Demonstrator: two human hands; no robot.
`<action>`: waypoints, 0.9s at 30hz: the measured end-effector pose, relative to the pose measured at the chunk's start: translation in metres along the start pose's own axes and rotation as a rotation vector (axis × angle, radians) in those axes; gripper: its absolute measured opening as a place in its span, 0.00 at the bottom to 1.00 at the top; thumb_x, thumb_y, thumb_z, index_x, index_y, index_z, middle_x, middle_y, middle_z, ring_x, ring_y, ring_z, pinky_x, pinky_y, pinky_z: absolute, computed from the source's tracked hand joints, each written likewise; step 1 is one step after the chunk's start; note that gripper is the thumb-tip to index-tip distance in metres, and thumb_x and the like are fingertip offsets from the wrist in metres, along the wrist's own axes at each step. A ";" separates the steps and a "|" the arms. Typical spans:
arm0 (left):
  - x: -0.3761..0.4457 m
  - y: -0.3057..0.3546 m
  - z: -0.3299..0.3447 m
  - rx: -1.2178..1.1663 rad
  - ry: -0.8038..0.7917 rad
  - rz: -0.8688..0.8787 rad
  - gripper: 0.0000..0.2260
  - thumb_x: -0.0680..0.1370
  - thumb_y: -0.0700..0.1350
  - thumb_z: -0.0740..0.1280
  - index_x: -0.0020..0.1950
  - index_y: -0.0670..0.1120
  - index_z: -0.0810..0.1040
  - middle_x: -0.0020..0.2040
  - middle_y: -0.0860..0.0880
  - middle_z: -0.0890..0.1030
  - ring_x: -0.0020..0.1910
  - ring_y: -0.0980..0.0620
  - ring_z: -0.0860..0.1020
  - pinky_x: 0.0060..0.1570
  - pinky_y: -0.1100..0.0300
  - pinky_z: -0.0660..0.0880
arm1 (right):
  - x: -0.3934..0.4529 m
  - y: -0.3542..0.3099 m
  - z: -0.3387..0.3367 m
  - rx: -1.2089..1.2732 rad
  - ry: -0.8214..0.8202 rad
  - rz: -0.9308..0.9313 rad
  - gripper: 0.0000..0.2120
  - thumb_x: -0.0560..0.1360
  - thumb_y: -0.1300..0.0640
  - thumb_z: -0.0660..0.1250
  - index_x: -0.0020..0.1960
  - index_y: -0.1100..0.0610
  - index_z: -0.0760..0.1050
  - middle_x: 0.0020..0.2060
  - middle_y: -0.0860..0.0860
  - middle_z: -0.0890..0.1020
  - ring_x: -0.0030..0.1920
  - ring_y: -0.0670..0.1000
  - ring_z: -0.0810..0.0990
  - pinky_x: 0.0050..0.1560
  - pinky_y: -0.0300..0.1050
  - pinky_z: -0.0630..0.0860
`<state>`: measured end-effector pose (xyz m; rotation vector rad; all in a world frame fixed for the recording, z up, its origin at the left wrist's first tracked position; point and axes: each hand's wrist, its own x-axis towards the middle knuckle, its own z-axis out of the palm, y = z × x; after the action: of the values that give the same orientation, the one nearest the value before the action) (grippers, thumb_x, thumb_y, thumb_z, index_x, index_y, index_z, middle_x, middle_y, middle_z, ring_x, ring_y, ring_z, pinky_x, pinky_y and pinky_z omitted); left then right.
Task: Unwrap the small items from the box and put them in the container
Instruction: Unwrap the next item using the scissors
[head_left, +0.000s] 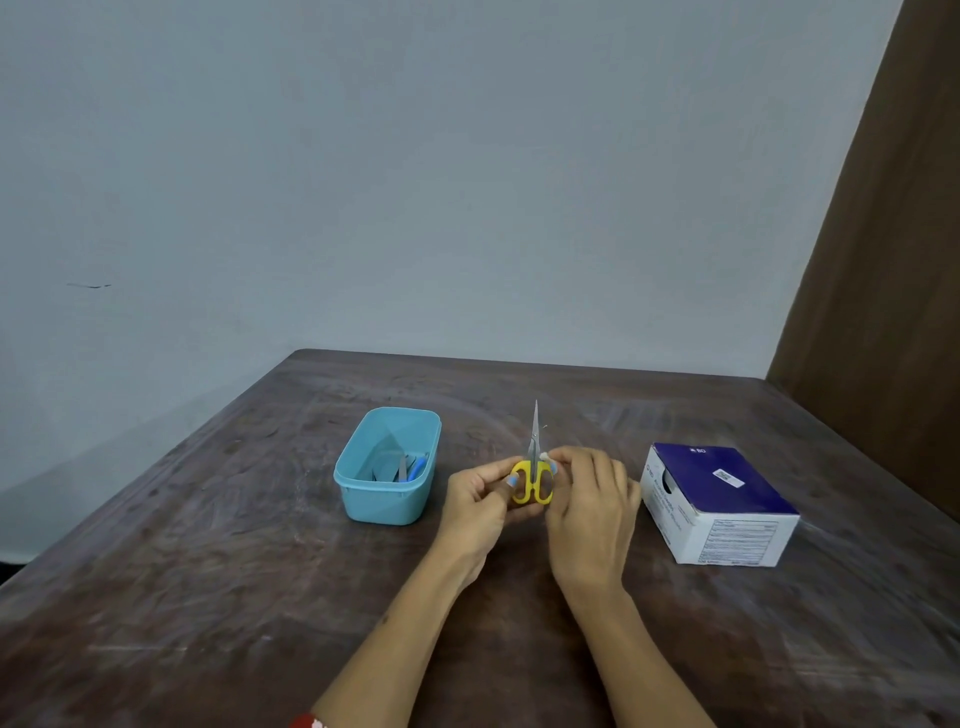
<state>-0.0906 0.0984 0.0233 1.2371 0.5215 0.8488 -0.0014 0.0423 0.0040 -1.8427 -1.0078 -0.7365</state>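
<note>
At frame centre the left hand (480, 493) grips the yellow scissors (532, 475) while the right hand (587, 499) pinches a small item (544, 457) beside the blades, between container (387, 467) and box (719, 501), so she should probably snip only the wrapper's edge.

On the brown table (260, 597) the two hands meet at centre, the left hand (480, 499) and right hand (589, 501) both gripping yellow-handled scissors (532, 475) whose closed blades point toward 12 o'clock. At 9 o'clock stands the blue container (387, 467), near the left hand with a bare strip between (some items already lie inside). At 3 o'clock the purple-and-white box (719, 501) sits just beside the right hand. Bare tabletop runs behind the blades at 12 o'clock and, beside both forearms, toward 6 o'clock
</note>
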 end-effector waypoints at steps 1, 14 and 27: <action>0.000 0.000 0.000 -0.002 0.003 -0.003 0.10 0.77 0.34 0.63 0.48 0.45 0.82 0.46 0.47 0.85 0.47 0.50 0.83 0.41 0.61 0.81 | 0.000 -0.001 0.001 -0.001 0.003 -0.035 0.13 0.75 0.54 0.55 0.45 0.54 0.78 0.40 0.49 0.80 0.42 0.52 0.77 0.43 0.49 0.70; 0.006 -0.003 -0.006 -0.055 0.065 -0.028 0.10 0.78 0.34 0.61 0.55 0.39 0.80 0.49 0.42 0.84 0.48 0.48 0.83 0.43 0.59 0.81 | -0.005 0.003 0.006 0.115 -0.128 -0.018 0.08 0.68 0.65 0.74 0.45 0.58 0.80 0.39 0.52 0.81 0.33 0.56 0.78 0.33 0.48 0.77; 0.004 -0.003 -0.003 -0.064 0.044 -0.056 0.10 0.78 0.33 0.62 0.52 0.41 0.81 0.46 0.43 0.85 0.47 0.48 0.83 0.43 0.59 0.81 | -0.002 0.003 0.002 0.326 -0.063 0.027 0.07 0.70 0.66 0.72 0.47 0.58 0.81 0.43 0.51 0.80 0.42 0.48 0.79 0.41 0.42 0.78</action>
<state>-0.0899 0.1034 0.0198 1.1427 0.5584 0.8408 0.0004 0.0426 -0.0001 -1.6001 -1.0720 -0.4681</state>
